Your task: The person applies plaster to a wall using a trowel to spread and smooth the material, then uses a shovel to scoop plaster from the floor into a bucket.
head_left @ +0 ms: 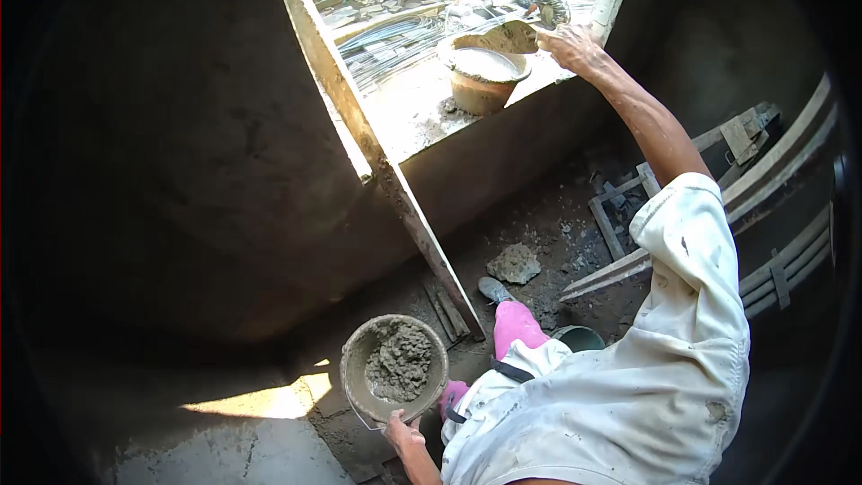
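Low in front of me, my left hand (404,434) grips the near rim of a round bucket (348,368) with a thin wire handle. Thick grey mortar (400,361) lies lumped inside it. My right arm reaches far up to the window opening, where my right hand (570,47) is closed around what looks like a mortar-coated trowel (514,36); its handle is hidden by my fingers. The blade is over the far right rim of a second bucket (480,97), brownish and splashed, standing on the sill. Pale, wet-looking material shows in that bucket.
A long wooden board (417,224) leans from the window's left edge to the floor. A rubble lump (514,263) lies by my foot, near a dark green bucket (579,338). Timber frames (620,233) lie at right. Outside, another person (552,4) crouches beside metal bars (386,54).
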The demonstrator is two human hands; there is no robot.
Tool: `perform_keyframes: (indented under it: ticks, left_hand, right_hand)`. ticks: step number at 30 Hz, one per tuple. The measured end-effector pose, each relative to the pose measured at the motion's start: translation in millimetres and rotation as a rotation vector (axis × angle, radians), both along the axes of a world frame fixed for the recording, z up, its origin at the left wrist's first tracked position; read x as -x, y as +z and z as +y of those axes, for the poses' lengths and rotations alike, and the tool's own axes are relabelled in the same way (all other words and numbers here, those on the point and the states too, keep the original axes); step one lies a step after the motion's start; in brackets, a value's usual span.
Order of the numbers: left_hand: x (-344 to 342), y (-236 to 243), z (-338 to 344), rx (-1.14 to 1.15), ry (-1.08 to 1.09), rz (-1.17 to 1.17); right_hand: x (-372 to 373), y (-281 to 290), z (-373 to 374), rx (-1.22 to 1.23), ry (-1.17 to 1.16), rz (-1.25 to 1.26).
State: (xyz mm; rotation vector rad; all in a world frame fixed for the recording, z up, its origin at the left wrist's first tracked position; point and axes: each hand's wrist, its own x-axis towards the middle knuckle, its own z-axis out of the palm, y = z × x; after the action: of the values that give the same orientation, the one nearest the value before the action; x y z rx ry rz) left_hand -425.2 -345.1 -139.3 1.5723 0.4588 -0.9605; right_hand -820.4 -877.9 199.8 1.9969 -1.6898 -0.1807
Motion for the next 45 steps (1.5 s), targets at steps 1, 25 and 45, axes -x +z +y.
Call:
perform_keyframes:
  ticks: [1,25,45]
  left_hand:
    - [15,15,-23,0.016,-0.026,0.006]
    - [178,151,-428,0.455,-0.419,-0.169]
    - [173,160,-470,0.257,-0.575,-0.224]
  right_hand:
    - [11,-6,-21,-0.014,0.015,0.024]
    - [84,-66,-185,-1.055,0.047,-0.717]
    - [74,-61,-168,-1.253,0.161,-0.91]
